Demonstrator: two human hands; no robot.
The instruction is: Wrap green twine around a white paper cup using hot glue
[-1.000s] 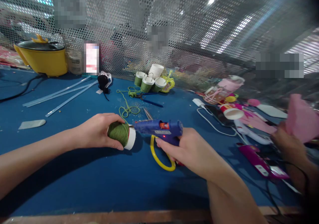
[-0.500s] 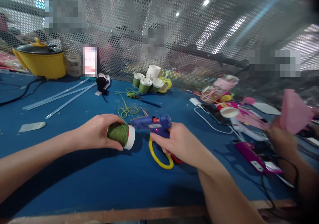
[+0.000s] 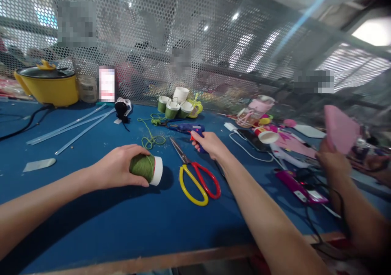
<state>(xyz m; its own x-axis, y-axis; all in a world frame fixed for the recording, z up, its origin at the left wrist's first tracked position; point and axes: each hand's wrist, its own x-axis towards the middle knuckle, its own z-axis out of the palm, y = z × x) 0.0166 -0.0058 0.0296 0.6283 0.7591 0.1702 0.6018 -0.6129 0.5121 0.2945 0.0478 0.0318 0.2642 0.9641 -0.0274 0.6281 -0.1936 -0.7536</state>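
My left hand [image 3: 122, 167] is wrapped round a paper cup [image 3: 143, 168] wound with green yarn, tilted on its side with its white rim to the right. A green yarn strand [image 3: 148, 138] trails from it across the table. Farther back, my right hand [image 3: 207, 143] grips a blue hot glue gun [image 3: 191, 128] by its handle, nozzle pointing left. Between my hands and nearer to me lie scissors [image 3: 191, 173] with one yellow and one red handle, blades slightly apart.
Several yarn-wrapped cups [image 3: 172, 108] stand at the back by the mesh screen. Left are glue sticks [image 3: 81, 133] and a yellow pot [image 3: 49, 87]. To the right lie a phone [image 3: 253, 139], a purple power strip [image 3: 295, 187] and a co-worker's hand [image 3: 332, 161] holding a pink piece.
My right hand has moved the glue gun away from the cup, back and up the table, uncovering the scissors. The left hand still holds the cup in about the same place.
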